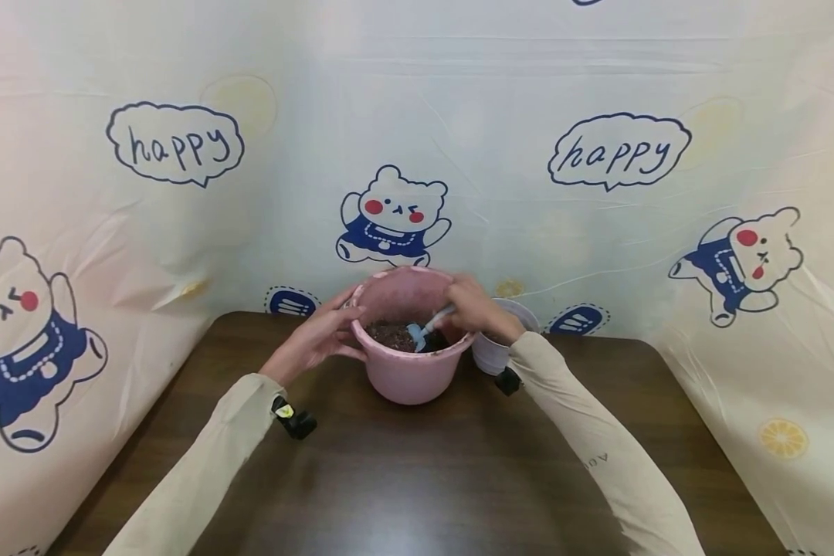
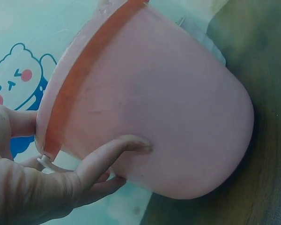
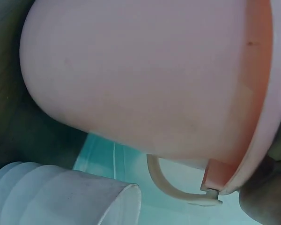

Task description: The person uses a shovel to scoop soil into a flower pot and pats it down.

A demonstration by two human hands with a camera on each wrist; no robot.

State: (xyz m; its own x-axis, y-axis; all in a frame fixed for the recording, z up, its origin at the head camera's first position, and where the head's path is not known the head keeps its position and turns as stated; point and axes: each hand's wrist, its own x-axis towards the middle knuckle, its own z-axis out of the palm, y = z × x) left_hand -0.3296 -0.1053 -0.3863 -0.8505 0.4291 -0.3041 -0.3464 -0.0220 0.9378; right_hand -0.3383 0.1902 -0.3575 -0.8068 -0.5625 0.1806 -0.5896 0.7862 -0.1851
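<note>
– Let us take the pink bucket (image 1: pixel 411 380) as our landmark. What is to the left of it?

– First there is a beige sleeve (image 1: pixel 194 463), nearer to the person than the bucket, with a black wrist camera (image 1: pixel 295 419) at its cuff. Then comes the left hand (image 1: pixel 314 338), at the left side of the bucket.

– And how is its grip?

– It holds the bucket by the rim; in the left wrist view, one fingertip (image 2: pixel 138 144) presses also on the outer wall, below the rim.

– Where does the bucket stand?

– On the brown counter (image 1: pixel 389 479), in front of a cloth (image 1: pixel 486 100) printed with bears and the word "happy". Inside the bucket lies dark soil (image 1: pixel 388 333).

– Is something else inside?

– A small gardening tool (image 1: pixel 418 335) with a light blue head, which is down at the soil, near the bucket's middle. Rake or shovel, I cannot tell.

– What holds it?

– The right hand (image 1: pixel 476 306), at the right side of the bucket's rim. Its grip is narrow, closed around the pale shaft (image 1: pixel 442 315).

– And further to the right?

– A whitish flowerpot (image 1: pixel 489 355) stands upright just beside the bucket, partly covered by the right hand. The right wrist view shows a gap between the two, and also a curved handle (image 3: pixel 163 182) under the bucket's rim.
</note>
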